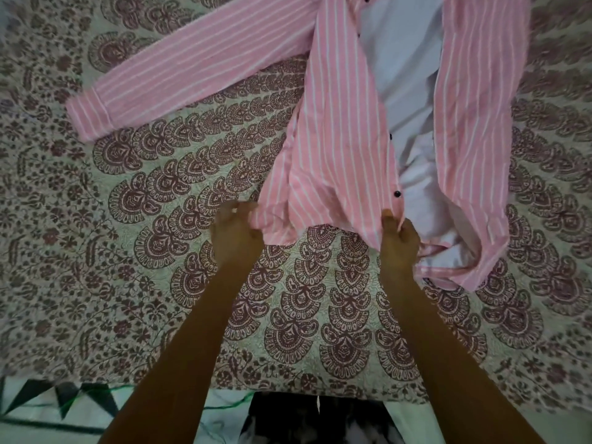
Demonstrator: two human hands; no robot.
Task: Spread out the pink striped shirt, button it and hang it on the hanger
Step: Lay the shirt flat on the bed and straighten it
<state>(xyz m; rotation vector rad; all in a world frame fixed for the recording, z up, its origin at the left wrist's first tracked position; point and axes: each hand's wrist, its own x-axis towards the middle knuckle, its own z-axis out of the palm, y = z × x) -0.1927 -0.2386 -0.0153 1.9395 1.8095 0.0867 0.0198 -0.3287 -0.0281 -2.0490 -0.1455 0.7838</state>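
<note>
where left fingers [236,213] and right fingers [389,220] pinch, the shirt hem [288,226] bunches.

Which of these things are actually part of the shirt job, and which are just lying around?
Part of the job: pink striped shirt, lying open; its dark buttons; left hand and right hand, both gripping its bottom hem. No hanger is in view.
Just lying about: patterned bedspread under the shirt; white cloth with dark triangles at the near edge.
</note>
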